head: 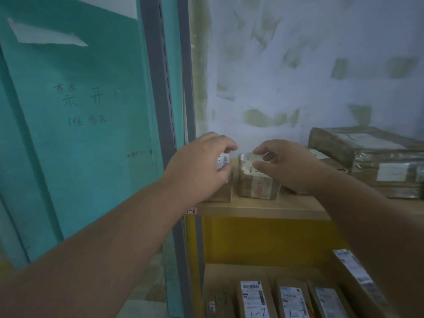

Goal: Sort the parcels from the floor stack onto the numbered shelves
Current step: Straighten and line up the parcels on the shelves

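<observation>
Two small brown parcels stand side by side at the left end of the wooden shelf [263, 208]. My left hand [199, 166] grips the left parcel [223, 191] from above, fingers curled over its white label. My right hand [284, 164] hovers over the taped right parcel [254, 182], with thumb and fingers curled near its top. Whether it pinches the tape or just touches it is not plain. A small tag reading 1-6 [191, 211] sits on the shelf's front edge.
Larger taped parcels [378, 161] are stacked on the same shelf at the right. The shelf below holds several upright parcels [291, 299] marked 1-7. A grey slotted upright [165, 111] and a teal door [75, 134] stand at the left.
</observation>
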Demonstrator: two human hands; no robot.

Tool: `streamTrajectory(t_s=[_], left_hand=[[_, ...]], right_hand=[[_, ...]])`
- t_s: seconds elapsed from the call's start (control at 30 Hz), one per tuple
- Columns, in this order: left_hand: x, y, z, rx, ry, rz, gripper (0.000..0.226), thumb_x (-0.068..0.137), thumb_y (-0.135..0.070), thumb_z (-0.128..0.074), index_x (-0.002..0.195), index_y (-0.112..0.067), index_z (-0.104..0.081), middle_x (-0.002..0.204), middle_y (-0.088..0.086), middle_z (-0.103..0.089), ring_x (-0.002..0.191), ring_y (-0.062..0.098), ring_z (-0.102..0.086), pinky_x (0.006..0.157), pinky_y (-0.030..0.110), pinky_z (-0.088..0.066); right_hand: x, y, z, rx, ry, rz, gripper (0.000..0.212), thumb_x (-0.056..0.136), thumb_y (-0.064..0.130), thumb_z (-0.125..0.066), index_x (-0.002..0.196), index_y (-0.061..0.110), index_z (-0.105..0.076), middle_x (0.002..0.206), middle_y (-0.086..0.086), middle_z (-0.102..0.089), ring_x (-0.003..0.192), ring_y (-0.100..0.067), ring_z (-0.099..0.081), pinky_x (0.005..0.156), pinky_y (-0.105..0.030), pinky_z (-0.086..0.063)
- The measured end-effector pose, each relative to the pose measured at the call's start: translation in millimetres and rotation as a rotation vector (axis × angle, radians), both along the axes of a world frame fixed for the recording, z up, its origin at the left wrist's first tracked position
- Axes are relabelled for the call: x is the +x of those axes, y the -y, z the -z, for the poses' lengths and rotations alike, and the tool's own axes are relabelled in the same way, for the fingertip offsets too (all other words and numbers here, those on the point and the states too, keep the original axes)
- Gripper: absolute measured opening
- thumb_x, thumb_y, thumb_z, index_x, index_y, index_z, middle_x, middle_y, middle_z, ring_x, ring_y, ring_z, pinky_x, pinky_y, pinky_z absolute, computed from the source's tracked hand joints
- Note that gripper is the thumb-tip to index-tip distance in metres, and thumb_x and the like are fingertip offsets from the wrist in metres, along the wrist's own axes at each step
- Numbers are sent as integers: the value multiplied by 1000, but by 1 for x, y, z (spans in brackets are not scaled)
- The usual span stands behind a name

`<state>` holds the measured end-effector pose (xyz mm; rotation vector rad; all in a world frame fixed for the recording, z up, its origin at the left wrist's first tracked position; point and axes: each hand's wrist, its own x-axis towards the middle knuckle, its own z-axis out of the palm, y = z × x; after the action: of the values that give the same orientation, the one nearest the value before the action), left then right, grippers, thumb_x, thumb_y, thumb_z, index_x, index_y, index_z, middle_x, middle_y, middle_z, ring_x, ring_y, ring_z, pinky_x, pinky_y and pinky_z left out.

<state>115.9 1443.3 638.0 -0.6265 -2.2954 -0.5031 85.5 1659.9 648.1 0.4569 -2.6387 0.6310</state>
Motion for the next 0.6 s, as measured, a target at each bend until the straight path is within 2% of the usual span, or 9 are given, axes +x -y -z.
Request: streamTrajectory(t_s=[0.07,0.13,0.23,0.3,0.37,0.4,0.5,0.6], left_hand=[[-7,-12,-12,-53,25,52,36,90,-31,-69,126,-33,-61,115,-18,-58,87,-5,-51,79,19,-42],[-17,-22,-23,-89,79,84,38,89,-34,-71,126,-35,-60,114,-18,-58,78,-7,-49,71,15,-39],[-39,-35,-37,-167,129,92,35,88,-36,-73,121,-34,-63,111,-18,-60,74,-10,-47,64,12,-33],[-56,-42,-45,-222,149,80,32,87,-36,-73,118,-33,-65,108,-17,-62,73,-10,-47,62,13,-33],[-74,-50,-50,-289,193,53,31,87,-37,-74,117,-32,-66,108,-16,-63,74,-8,-48,62,16,-35],[-84,-55,-52,-337,226,38,32,87,-38,-74,117,-31,-66,109,-15,-64,76,-7,-49,62,17,-37],[-109,-64,-52,-464,384,2,38,85,-38,-77,120,-29,-65,113,-11,-64,83,-3,-54,66,19,-39],[-124,-67,-51,-540,503,-11,46,82,-39,-81,123,-29,-65,120,-9,-63,95,8,-59,75,25,-43]], right_hand=[[8,-11,2,-6,-1,28,31,91,40,-67,119,29,-64,101,16,-58,87,3,-54,79,-23,-44],[14,-20,4,-32,-24,44,34,89,40,-69,121,30,-64,107,13,-63,92,0,-57,80,-23,-45],[19,-32,8,-56,-74,39,36,88,43,-67,122,31,-63,109,12,-63,95,-1,-57,80,-25,-48],[21,-39,9,-58,-110,26,34,88,44,-66,119,32,-63,108,15,-60,95,1,-56,78,-20,-46],[26,-44,9,-48,-138,24,33,88,44,-67,119,31,-62,104,18,-56,91,3,-53,73,-13,-40],[28,-47,11,-53,-153,22,34,88,44,-67,119,30,-62,102,19,-54,90,2,-52,73,-13,-40],[29,-52,19,-55,-139,30,35,87,46,-69,117,29,-62,101,16,-56,89,-3,-54,77,-25,-47],[24,-49,30,-4,-75,57,33,89,49,-66,117,31,-61,95,15,-53,82,-3,-49,65,-18,-38]])
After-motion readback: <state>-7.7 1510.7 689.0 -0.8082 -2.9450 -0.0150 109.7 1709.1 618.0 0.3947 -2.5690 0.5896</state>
